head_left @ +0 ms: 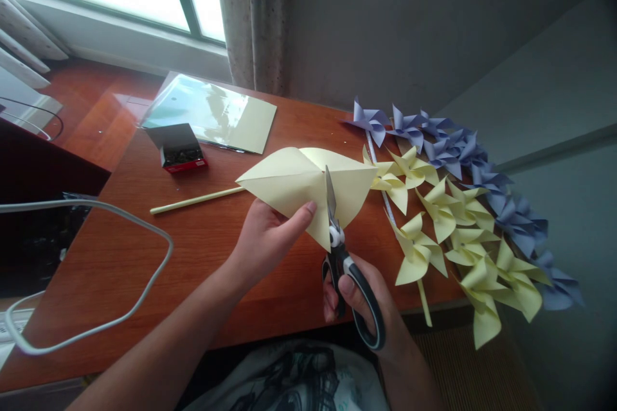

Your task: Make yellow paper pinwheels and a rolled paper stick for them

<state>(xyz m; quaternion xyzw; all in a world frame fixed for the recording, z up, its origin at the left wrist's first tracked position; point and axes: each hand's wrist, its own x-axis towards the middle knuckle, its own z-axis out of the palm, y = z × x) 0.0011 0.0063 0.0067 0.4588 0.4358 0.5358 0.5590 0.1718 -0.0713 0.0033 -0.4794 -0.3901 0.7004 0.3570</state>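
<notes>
My left hand [277,231] pinches a creased sheet of pale yellow paper [284,176] between thumb and fingers, above the table. The thumb lies on top; the other fingers are mostly hidden beneath. My right hand [364,292] has its fingers through the handles of black and grey scissors [344,257]. Their blades point away from me and lie along a line in the paper, tip close to its middle. Beyond the paper's left corner, a rolled yellow paper stick [197,200] rests on the tabletop.
Several yellow pinwheels [417,247] and purple pinwheels [450,141] lie along the table's right side. A small open red-and-black box [180,154] stands at the back left, before a glossy packet of paper [212,115]. A white cable [166,237] loops over the left edge of the wooden table [193,282].
</notes>
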